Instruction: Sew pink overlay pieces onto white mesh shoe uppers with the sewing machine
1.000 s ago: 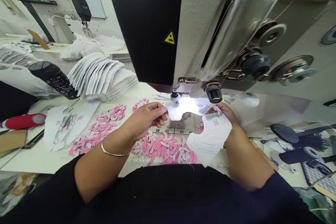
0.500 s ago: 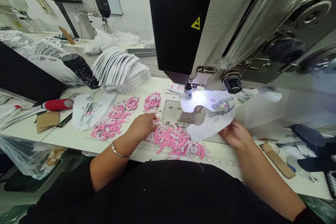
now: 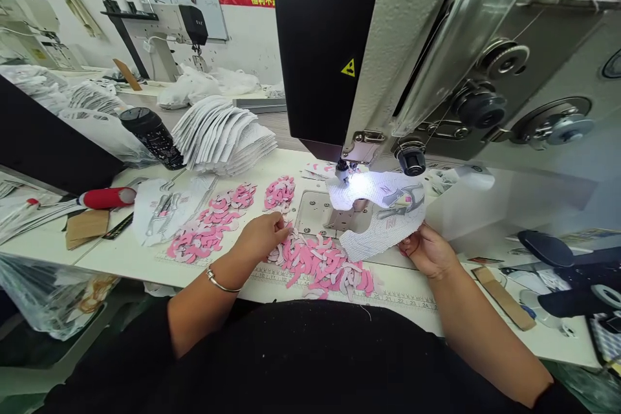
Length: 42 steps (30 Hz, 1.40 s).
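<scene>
A white mesh shoe-upper piece [image 3: 383, 217] lies under the needle [image 3: 342, 171] of the sewing machine [image 3: 388, 45], lit by its lamp. My right hand [image 3: 427, 249] grips the near edge of this piece, fingers curled under it. My left hand [image 3: 262, 236] rests on the near pile of pink curved cut pieces [image 3: 323, 262], its fingertips pinched together at the pile's left edge; I cannot make out whether a piece is between them. A metal bangle sits on that wrist.
More pink pieces [image 3: 208, 229] lie to the left, beside a printed white upper [image 3: 162, 210]. A fanned stack of white uppers [image 3: 220, 136], a black bottle [image 3: 152, 136] and a red-handled tool [image 3: 104, 197] stand further left. Another sewing machine [image 3: 160, 26] is behind.
My left hand left the white piece at the needle and dropped onto the pink pile. My right hand slid back to the piece's near edge. The view shifted.
</scene>
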Each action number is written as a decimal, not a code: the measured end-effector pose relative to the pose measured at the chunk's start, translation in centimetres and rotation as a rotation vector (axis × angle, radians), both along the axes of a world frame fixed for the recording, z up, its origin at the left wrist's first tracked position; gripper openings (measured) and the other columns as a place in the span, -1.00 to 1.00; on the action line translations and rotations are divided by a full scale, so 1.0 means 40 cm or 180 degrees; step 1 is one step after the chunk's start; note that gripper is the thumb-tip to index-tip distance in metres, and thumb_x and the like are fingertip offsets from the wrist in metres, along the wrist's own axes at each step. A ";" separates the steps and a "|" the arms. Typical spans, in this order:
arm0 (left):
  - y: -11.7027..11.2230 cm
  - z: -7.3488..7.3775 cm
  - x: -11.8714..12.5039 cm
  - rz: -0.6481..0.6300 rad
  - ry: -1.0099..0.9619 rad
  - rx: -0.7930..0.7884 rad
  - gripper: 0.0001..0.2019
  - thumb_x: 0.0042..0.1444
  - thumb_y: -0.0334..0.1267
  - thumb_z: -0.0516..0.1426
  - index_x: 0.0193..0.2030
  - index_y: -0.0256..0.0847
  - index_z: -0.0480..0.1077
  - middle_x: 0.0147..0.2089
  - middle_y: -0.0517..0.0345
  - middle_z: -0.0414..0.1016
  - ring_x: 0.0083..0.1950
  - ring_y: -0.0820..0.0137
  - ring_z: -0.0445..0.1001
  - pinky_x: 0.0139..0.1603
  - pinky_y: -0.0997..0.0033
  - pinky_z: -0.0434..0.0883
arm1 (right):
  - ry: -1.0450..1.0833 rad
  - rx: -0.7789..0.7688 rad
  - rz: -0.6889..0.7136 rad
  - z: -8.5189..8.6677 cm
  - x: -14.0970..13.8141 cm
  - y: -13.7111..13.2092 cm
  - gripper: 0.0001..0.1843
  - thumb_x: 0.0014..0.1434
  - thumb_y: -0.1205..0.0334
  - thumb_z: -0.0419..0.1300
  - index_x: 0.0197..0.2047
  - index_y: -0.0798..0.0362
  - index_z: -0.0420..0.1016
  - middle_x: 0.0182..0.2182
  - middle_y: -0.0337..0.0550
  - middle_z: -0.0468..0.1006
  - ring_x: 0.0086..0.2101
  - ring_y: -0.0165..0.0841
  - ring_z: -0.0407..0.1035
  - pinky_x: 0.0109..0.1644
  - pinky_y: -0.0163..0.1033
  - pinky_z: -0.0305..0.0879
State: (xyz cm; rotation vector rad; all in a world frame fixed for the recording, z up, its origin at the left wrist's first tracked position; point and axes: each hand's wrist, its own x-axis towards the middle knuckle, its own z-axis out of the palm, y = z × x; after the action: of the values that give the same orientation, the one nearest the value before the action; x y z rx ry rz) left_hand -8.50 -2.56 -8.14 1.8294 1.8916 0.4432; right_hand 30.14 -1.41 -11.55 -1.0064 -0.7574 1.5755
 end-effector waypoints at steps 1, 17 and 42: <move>-0.001 0.003 -0.002 0.0018 -0.0065 -0.0033 -0.75 0.14 -0.01 0.13 -0.38 -0.13 0.34 -0.45 0.17 0.46 -0.54 0.38 0.37 -0.49 0.37 0.15 | -0.0028 0.0021 0.0000 0.004 -0.001 -0.002 -0.72 0.03 0.11 0.35 -0.22 -0.03 0.41 -0.62 -0.39 0.32 -0.60 -0.49 0.17 -0.54 -0.35 0.21; -0.042 0.220 0.040 -0.0142 -0.3195 -0.0518 -0.76 -0.06 -0.14 0.38 -0.38 -0.21 0.47 -0.40 0.20 0.41 -0.39 0.48 0.35 -0.32 0.45 0.34 | -0.2192 0.2021 -0.2103 0.162 -0.027 -0.134 -0.92 0.16 0.13 0.26 -0.30 -0.07 0.53 -0.44 -0.20 0.44 -0.42 -0.32 0.30 -0.33 -0.17 0.28; 0.111 0.232 0.196 -0.0795 -0.1974 0.0216 -0.75 0.00 -0.03 0.30 -0.35 -0.17 0.48 -0.39 0.17 0.48 -0.35 0.37 0.39 -0.30 0.38 0.32 | -0.4087 0.4659 -0.0909 0.185 -0.251 0.019 -0.68 0.21 0.40 0.22 -0.01 -0.10 0.38 -0.04 -0.10 0.55 0.03 -0.21 0.43 0.15 0.06 0.36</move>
State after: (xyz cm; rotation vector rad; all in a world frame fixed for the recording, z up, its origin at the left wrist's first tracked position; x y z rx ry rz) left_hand -0.64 1.89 1.12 1.6786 1.2289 0.8723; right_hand 20.08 -0.66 -4.16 -0.7394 -2.0244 -0.3061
